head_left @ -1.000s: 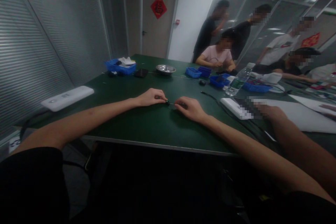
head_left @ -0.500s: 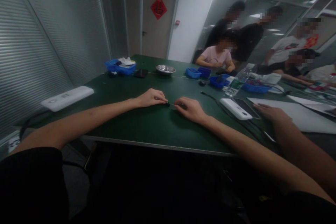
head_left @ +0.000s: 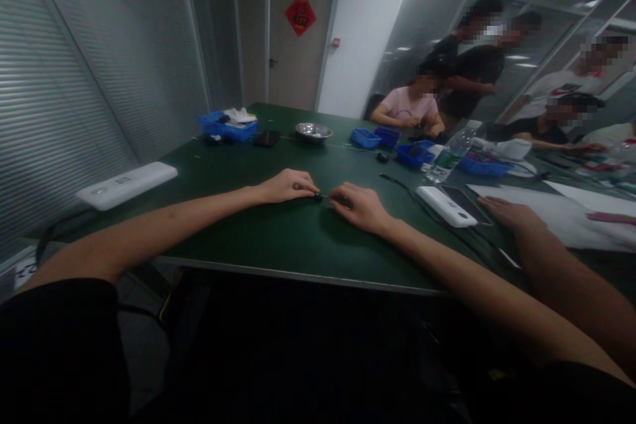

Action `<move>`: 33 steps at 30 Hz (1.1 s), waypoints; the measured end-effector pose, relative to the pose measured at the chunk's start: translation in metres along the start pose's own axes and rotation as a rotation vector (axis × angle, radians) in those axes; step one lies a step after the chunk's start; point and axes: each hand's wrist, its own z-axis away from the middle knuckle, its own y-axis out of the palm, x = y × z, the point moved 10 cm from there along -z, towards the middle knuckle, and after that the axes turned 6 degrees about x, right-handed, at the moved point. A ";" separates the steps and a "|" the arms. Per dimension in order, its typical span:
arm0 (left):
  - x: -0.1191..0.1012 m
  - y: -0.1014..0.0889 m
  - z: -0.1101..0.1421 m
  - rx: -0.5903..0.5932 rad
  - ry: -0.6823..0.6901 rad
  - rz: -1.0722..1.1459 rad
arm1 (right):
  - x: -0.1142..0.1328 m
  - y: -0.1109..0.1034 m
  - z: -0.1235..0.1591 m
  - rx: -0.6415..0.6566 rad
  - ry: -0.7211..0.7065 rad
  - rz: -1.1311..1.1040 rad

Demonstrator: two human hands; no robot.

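Note:
Over the middle of the green table (head_left: pixel 278 238), my left hand (head_left: pixel 288 186) pinches a small black part (head_left: pixel 318 197) between thumb and fingertips. The part is too small and dark to name. My right hand (head_left: pixel 364 207) is closed around the dark handle of a small screwdriver (head_left: pixel 326 197). Its thin metal shaft points left and meets the black part, though whether the tip sits in it cannot be made out. Both hands rest low, at the tabletop.
A metal bowl (head_left: pixel 313 133), a dark phone (head_left: pixel 267 138) and a blue basket (head_left: pixel 228 127) stand farther back. White power banks (head_left: pixel 128 185) lie at both sides. To the right are a cable (head_left: pixel 405 187), a water bottle (head_left: pixel 453 152) and another person's hand (head_left: pixel 511 212) on white paper.
My hands stay almost in place, with the screwdriver still at the black part. Another person's fingers have appeared over the paper at far right, and people in the background have shifted.

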 end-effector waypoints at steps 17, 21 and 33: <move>-0.005 0.003 -0.001 0.040 0.009 -0.056 | 0.007 0.007 -0.001 0.060 -0.035 0.093; -0.008 0.004 -0.002 0.053 0.003 -0.055 | 0.005 0.006 -0.001 0.044 -0.014 0.076; -0.005 0.007 -0.003 0.075 -0.026 -0.037 | 0.004 -0.002 0.000 -0.022 0.025 0.033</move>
